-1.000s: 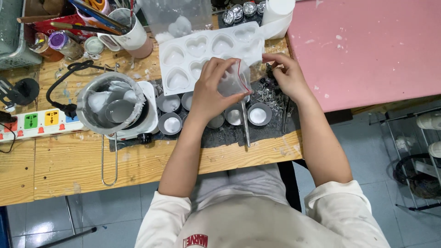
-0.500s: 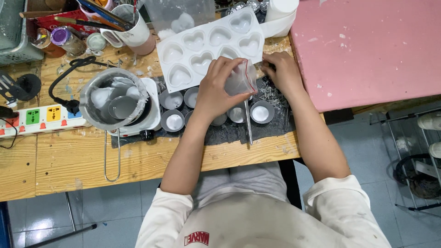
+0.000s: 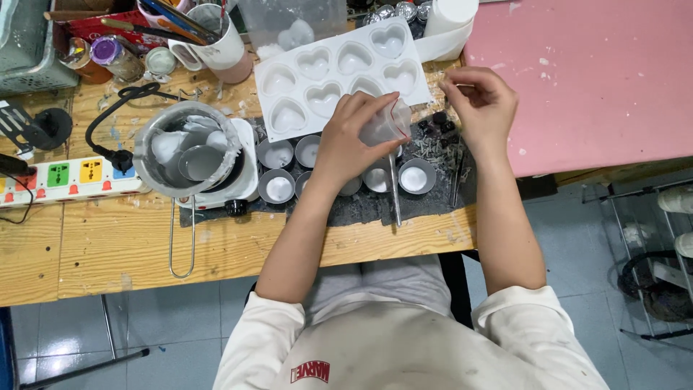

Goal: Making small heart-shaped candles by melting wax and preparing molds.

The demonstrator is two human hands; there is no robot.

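A small clear plastic bag (image 3: 386, 123) with a red strip along its mouth sits in the left hand (image 3: 350, 141), whose fingers are closed around it, above the lower edge of the white heart-shaped silicone mould (image 3: 336, 72) and the dark mat (image 3: 361, 206). The right hand (image 3: 482, 108) hovers just beside it over the mat's right end, thumb and forefinger pinched together (whether anything is between them is too small to tell). Under the hands stand several small round tins (image 3: 416, 175) filled with white wax, and a thin metal rod (image 3: 394, 195) lies across the mat. To the left, a metal pouring pot (image 3: 189, 148) crusted with white wax rests on a small white hotplate (image 3: 249, 162), near a power strip (image 3: 72, 179). A pink board (image 3: 592, 72) covers the table to the right.
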